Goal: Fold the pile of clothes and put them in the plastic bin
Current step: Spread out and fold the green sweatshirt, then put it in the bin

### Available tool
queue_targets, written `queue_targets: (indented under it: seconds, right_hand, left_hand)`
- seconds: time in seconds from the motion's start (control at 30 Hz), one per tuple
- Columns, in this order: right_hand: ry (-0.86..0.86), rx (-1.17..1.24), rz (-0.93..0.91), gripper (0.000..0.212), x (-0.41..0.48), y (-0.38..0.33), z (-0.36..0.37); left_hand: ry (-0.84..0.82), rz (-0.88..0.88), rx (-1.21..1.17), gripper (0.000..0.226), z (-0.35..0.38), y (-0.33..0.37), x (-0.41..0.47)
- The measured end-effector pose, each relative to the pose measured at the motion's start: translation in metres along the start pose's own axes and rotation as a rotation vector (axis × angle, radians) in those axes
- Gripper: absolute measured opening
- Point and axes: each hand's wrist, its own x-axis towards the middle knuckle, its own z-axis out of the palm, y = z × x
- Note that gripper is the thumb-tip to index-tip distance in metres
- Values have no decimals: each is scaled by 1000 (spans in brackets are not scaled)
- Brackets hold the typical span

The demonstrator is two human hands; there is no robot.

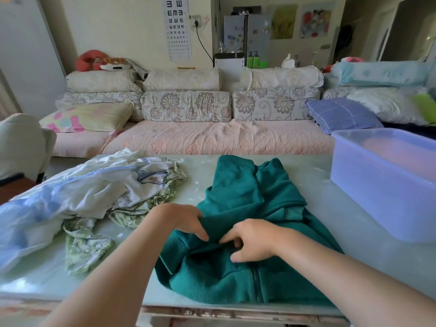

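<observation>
A teal green sweatshirt lies crumpled on the pale table, in front of me. My left hand pinches a fold of its fabric near the middle. My right hand sits right beside it, fingers curled into the same fold of the sweatshirt. A pile of clothes, white, light blue and green-flowered, lies heaped on the table's left side. The translucent blue plastic bin stands at the right of the table; something pinkish shows faintly through its wall.
A sofa with flowered cushions runs behind the table. A blue checked pillow lies just behind the bin. A chair with a pale cover stands at the far left. The table's front edge is close to my body.
</observation>
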Motion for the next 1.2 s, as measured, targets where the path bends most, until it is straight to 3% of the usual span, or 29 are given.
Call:
queue_targets:
  seconds: [0.13,0.2,0.27,0.3,0.37,0.43,0.47,0.53,0.6,0.67,0.77,0.83,0.9,0.93,1.0,1.07,1.13,1.2]
  right_hand:
    - [-79,-23,-15,58,-14,-3,14]
    - [-100,170,-2,55,-21,0,14]
    - [-28,512,76,45,-25,5,9]
    - [41,711,159,39,-26,8,5]
    - [83,1149,334,43,-30,16,-7]
    - [30,1436,374,54,-37,28,-12]
    - [-2,1468,355,52,-40,31,-11]
    - [3,1353,348,32,-44,30,-3]
    - [87,1197,375,18,-42,23,8]
    - [151,1157,380,8,-39,13,14]
    - [296,1331,399,22,-42,3,9]
    - [438,1363,465,23,-44,4,3]
    - [499,1065,583,14,-44,15,1]
    - [445,851,640,13,-46,19,1]
    - [210,402,735,42,-53,22,5]
    - [38,133,745,68,-58,18,14]
    - [76,35,690,77,-57,16,17]
    - [270,-32,510,77,-57,16,14]
  left_hand:
    - [83,-12,36,43,-5,11,-12]
    - [151,-3,-10,40,-10,22,-20]
    - [183,74,-207,37,-12,37,-29]
    - [141,124,-392,35,-10,44,-34]
    - [-147,196,-761,39,-3,58,-44]
    - [-470,218,-819,46,9,64,-46]
    - [-524,235,-775,45,15,65,-43]
    - [-389,306,-634,32,20,64,-37]
    - [-86,343,-566,16,21,60,-30]
    - [213,339,-583,18,23,50,-20]
    - [581,356,-328,24,32,31,-8]
    - [528,355,-168,59,45,24,-6]
    - [262,277,-126,91,60,25,-6]
    - [147,237,-89,96,67,28,-6]
    - [23,185,-17,94,75,32,-7]
    - [-40,168,55,90,72,33,-11]
    - [-23,145,59,83,66,32,-14]
    - [119,91,-94,66,66,29,-12]
